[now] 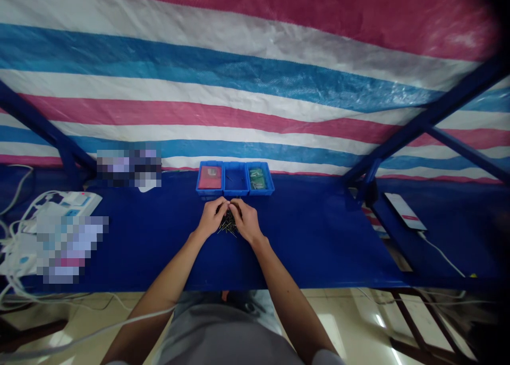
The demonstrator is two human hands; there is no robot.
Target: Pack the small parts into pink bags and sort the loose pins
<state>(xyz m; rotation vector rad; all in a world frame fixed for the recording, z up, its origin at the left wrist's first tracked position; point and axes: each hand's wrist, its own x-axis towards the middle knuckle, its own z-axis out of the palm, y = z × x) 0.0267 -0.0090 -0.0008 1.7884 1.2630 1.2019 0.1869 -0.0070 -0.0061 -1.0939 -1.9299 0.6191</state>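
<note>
On the blue table [319, 227], a small pile of dark, thin metal pieces that look like screws [228, 227] lies between my hands. My left hand [212, 217] curls in from the left, thumb and fingers pinched together above the pile. From the other side, my right hand [247, 219] meets it with its fingers bent inward. The fingertips of both hands nearly touch, and whatever they pinch is too small to make out. Just beyond stand three joined blue bins: a left bin with a red inside [210, 183], a middle bin [236, 184] and a right bin with green and small metal pieces [258, 180].
At the left lie a power strip [85, 201] and tangled white cables [16, 264]. A phone [404, 211] on a charging cable rests at the right, beyond a gap. Blue frame bars [398, 126] slant up on both sides before a striped sheet [239, 104].
</note>
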